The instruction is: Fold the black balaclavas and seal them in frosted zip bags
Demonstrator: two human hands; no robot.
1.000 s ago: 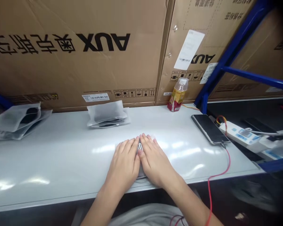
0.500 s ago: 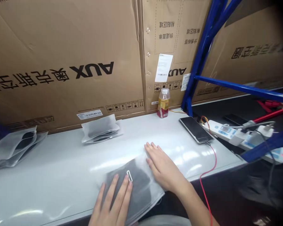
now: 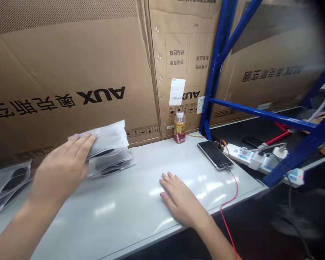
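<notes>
My left hand (image 3: 63,168) is closed on a frosted zip bag (image 3: 108,136) with something dark inside, its fingers over the near left end. This bag is held over a small pile of similar frosted bags (image 3: 111,160) at the back of the table; whether it touches them I cannot tell. My right hand (image 3: 177,196) lies palm down on the white tabletop (image 3: 141,209), fingers stretched and holding nothing. More frosted bags (image 3: 9,184) with dark contents lie at the far left.
Large cardboard boxes (image 3: 70,65) stand along the table's back edge. A small bottle (image 3: 180,128) is before them. To the right are a phone (image 3: 215,154) on a red cable (image 3: 230,220), a blue metal frame (image 3: 213,72) and a power strip (image 3: 243,153) with plugs.
My left hand has carried the bag from the near table edge to the pile at the back left. My right hand stays flat on the table. The camera view has shifted.
</notes>
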